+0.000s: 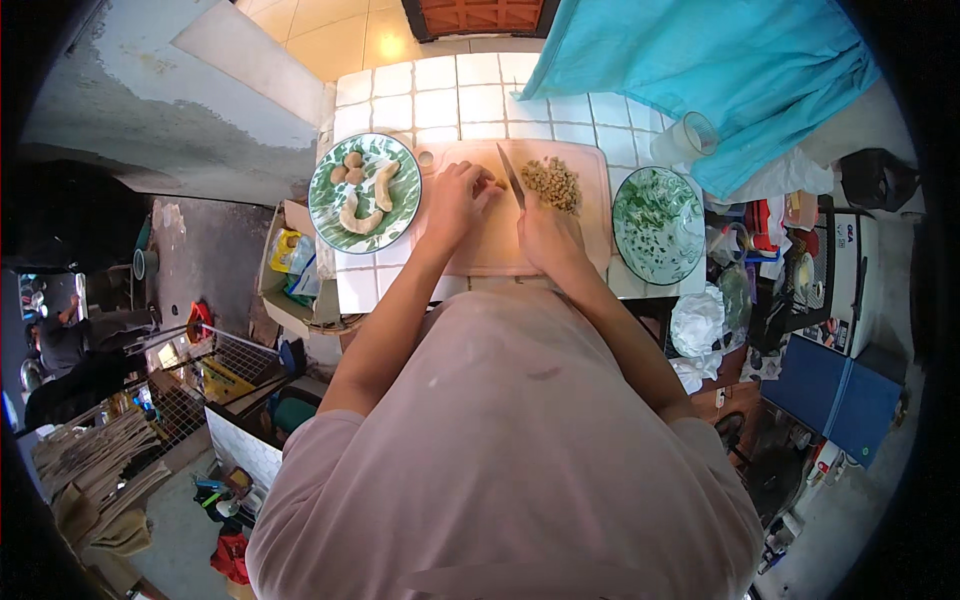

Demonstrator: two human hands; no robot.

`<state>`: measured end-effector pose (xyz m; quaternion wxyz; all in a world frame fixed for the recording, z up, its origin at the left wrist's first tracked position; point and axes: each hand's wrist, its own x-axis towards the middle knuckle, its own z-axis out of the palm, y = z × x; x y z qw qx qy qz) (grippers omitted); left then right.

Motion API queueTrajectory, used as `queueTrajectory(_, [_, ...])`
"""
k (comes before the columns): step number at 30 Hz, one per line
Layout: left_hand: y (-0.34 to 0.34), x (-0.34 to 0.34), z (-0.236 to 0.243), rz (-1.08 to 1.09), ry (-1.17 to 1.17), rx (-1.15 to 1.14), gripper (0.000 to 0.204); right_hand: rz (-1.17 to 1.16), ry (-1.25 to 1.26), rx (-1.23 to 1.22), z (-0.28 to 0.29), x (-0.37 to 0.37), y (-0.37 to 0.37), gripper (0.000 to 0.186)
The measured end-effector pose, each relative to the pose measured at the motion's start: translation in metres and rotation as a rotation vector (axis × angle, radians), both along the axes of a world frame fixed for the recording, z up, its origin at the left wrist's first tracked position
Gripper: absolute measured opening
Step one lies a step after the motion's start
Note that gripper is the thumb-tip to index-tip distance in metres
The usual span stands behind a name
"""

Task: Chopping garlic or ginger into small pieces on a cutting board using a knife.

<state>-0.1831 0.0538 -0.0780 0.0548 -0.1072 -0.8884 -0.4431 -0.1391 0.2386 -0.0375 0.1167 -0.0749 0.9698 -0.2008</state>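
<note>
A light wooden cutting board lies on the white tiled table in front of me. My right hand grips a knife, its blade pointing away from me over the board. My left hand rests just left of the blade, fingers curled down on a small brown piece of food. Right of the knife is a heap of finely diced brownish food. On the left, a green-and-white plate holds several brown balls and pale curved sausage-like pieces.
Another green-and-white plate stands right of the board. Behind it are a clear glass and a hanging turquoise cloth. A cardboard box with packets sits left of the table. At far left a person is visible.
</note>
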Motion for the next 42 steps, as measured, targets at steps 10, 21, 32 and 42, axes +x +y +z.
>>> queueTrajectory(10, [-0.002, -0.005, -0.002, -0.039, 0.028, -0.02, 0.012, 0.077, -0.079, 0.138, 0.024, 0.004, -0.01, 0.02])
queueTrajectory(21, [-0.003, -0.003, 0.002, -0.063, 0.074, -0.092, 0.012, 0.096, -0.123, 0.176, -0.005, -0.011, -0.022, 0.021])
queueTrajectory(32, [-0.01, -0.001, 0.006, -0.015, -0.017, -0.015, 0.031, 0.158, -0.365, 0.222, 0.07, 0.03, 0.045, 0.026])
queueTrajectory(42, [0.002, -0.005, 0.006, -0.082, 0.038, -0.1, 0.032, 0.115, -0.336, 0.155, 0.069, 0.024, 0.042, 0.027])
